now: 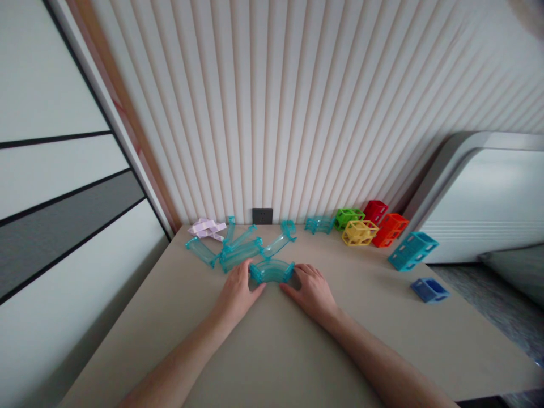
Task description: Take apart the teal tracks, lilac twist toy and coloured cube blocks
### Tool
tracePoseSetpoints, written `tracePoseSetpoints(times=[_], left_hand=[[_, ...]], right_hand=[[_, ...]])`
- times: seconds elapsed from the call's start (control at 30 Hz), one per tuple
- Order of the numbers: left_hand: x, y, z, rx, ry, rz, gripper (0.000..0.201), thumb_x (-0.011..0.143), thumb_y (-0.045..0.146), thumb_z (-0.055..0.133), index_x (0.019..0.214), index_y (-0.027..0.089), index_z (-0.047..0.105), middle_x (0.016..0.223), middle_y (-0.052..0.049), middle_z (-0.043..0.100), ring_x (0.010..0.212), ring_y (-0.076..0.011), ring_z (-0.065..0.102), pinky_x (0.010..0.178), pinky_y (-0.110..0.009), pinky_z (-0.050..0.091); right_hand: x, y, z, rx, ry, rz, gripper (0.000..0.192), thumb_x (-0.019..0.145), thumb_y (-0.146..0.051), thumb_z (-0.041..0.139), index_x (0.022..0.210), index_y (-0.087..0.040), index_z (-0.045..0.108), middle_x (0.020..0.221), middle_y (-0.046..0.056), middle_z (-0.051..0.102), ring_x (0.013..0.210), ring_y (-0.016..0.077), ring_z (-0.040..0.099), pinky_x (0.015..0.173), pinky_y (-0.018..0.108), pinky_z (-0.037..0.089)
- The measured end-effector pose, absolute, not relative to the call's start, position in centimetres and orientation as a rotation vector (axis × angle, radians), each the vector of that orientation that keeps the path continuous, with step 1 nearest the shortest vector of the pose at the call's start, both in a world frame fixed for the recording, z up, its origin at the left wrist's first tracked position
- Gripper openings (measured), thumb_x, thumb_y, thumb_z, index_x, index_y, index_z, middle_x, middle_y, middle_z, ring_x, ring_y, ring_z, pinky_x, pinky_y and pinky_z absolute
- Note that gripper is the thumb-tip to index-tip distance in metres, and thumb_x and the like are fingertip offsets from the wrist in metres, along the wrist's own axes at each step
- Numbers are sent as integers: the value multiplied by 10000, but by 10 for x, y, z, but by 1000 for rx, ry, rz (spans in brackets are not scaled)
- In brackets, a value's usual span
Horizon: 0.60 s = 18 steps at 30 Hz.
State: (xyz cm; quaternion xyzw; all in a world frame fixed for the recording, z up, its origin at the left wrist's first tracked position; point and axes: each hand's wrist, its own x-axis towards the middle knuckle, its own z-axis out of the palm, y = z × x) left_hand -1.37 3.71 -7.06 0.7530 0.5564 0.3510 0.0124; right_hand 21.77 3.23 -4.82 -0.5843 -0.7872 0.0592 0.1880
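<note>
A small stack of curved, see-through teal track pieces (pixel 273 271) lies on the table in front of me. My left hand (pixel 238 288) has its thumb and fingers curled round the left end. At the right end, my right hand (pixel 311 287) grips in the same manner. Just beyond my left hand are several straight teal track pieces (pixel 241 254), lying loosely and partly overlapping. Another teal piece (pixel 278 245) with a curved end sits behind the stack. More curved pieces (pixel 319 225) stand near the wall.
Pale purple pieces (pixel 207 229) are heaped at the back left of the table (pixel 255 351). Along the right stand block frames: green (pixel 349 217), yellow (pixel 359 233), red (pixel 375 211), orange (pixel 390 229), teal (pixel 413 251) and blue (pixel 429 289). A dark socket (pixel 262 216) is on the ribbed wall.
</note>
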Motion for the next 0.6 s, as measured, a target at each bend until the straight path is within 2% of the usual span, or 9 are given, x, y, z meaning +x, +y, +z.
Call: tracePoseSetpoints(times=[0.23, 0.4, 0.47, 0.6], left_hand=[[-13, 38, -74, 2326, 1742, 1096, 581, 738, 250, 784, 1228, 186, 477, 1078, -117, 726, 994, -299, 721, 779, -395, 607], [-13, 38, -75, 2339, 1737, 1088, 594, 747, 231, 775, 1252, 189, 465, 1095, -118, 723, 1007, -293, 719, 807, -397, 600], [-13, 38, -75, 2338, 1737, 1090, 600, 747, 226, 772, 1258, 192, 459, 1099, -115, 722, 1012, -292, 717, 806, -396, 599], [-13, 38, -75, 2334, 1741, 1096, 591, 752, 232, 766, 1256, 199, 458, 1090, -107, 722, 1010, -292, 716, 807, -398, 597]], right_hand=[[218, 33, -48, -1630, -2199, 189, 422, 861, -516, 680, 1133, -193, 689, 1224, 154, 684, 1138, 326, 622, 988, 461, 474], [216, 33, -46, -1593, -2125, 241, 554, 890, -526, 634, 1333, -200, 574, 1303, 134, 645, 1189, 314, 606, 1026, 468, 459], [216, 33, -46, -1579, -2088, 264, 549, 905, -502, 617, 1369, -218, 541, 1298, 117, 649, 1172, 296, 618, 1015, 452, 468], [216, 34, -48, -1555, -2066, 252, 403, 908, -482, 615, 1224, -232, 634, 1189, 101, 692, 1095, 274, 648, 967, 410, 491]])
